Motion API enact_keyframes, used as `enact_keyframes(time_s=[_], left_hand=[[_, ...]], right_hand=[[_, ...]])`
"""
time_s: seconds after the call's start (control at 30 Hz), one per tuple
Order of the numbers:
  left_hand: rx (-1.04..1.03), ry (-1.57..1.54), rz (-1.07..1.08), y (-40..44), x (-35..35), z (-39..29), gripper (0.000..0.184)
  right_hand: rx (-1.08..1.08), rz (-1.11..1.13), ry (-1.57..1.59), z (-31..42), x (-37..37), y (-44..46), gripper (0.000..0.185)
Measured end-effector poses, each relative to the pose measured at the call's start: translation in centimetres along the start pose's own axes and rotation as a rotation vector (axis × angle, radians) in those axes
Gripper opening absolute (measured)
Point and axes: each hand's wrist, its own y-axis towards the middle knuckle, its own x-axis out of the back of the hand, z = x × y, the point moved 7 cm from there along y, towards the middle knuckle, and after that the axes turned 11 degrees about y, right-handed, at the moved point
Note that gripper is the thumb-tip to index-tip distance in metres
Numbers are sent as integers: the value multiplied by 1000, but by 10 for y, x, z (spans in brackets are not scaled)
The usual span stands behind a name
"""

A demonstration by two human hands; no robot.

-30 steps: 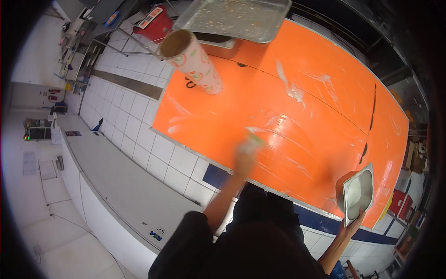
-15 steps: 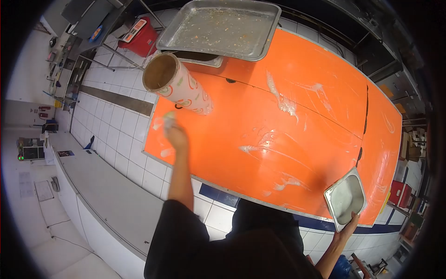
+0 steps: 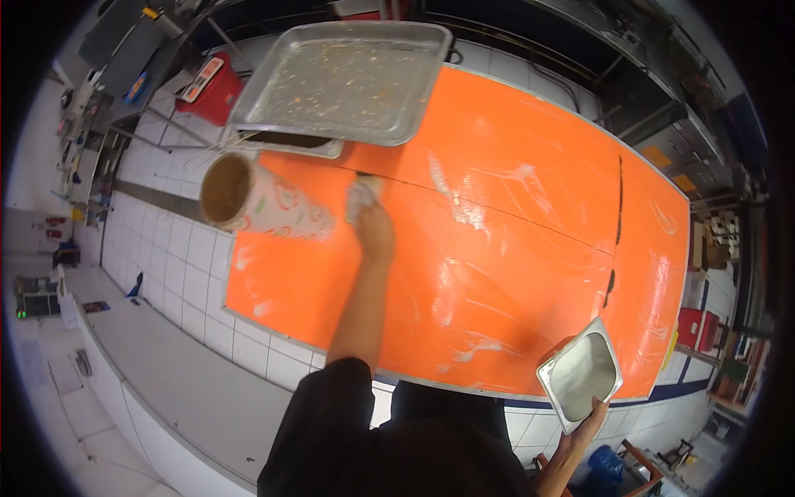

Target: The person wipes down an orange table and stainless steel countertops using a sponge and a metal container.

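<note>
My left hand is closed around a pale, foamy sponge, pressed to the wet orange tabletop. Just left of that hand stands a tall white tube with a red and green print and an open brown top. In my right hand is a small deep metal pan, gripped by its near rim and tilted above the table's near right edge. Whether it contains liquid, I cannot tell. Streaks of suds spread over the tabletop.
A large metal tray scattered with crumbs rests over another metal pan at the far left of the table. Beyond it is a red bucket. A long grey counter runs along the left. Dark seams cross the tabletop.
My left hand has moved with the sponge from the near side of the tube to its right. The view has shifted, and the pan stays in my right hand.
</note>
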Motion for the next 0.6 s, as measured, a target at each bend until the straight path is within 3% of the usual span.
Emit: enact_keyframes(time_s=[0.03, 0.1, 0.13, 0.17, 0.23, 0.3, 0.33, 0.4, 0.43, 0.47, 0.53, 0.57, 0.6], left_hand=[[87, -4, -28, 20, -27, 15, 22], [144, -62, -100, 46, -5, 1, 21], [324, -269, 318, 59, 22, -1, 25], [504, -454, 742, 47, 30, -6, 42], [-91, -424, -95, 6, 8, -55, 41], [-436, -494, 71, -8, 60, -98, 42], [-444, -481, 85, -1, 43, -88, 42], [-321, -275, -101, 55, -2, -64, 39], [-206, -421, -54, 94, 0, -52, 34], [-370, -34, -249, 117, -41, -52, 22], [-70, -1369, -18, 180, -40, -46, 22], [-46, -1295, -7, 196, -39, -53, 21], [-84, -964, -24, 202, -37, -60, 20]], right_hand=[[-16, -47, 10, 0, 10, -1, 46], [24, -61, -35, 6, 15, -7, 46], [38, -53, -90, 8, 16, -10, 47], [36, -65, -83, 9, 22, -12, 47], [15, -69, -72, 5, 25, -11, 49], [1, -80, -61, 0, 15, -12, 51], [-17, -88, -62, -2, 16, -17, 51], [-16, -189, -59, 0, 21, -15, 53], [4, -200, -56, 3, 27, -15, 53], [17, -169, -81, 4, 32, -16, 53], [49, -160, -94, 4, 32, -10, 54], [33, -179, -93, 5, 32, -11, 54], [1, -203, -97, 2, 34, -17, 54]])
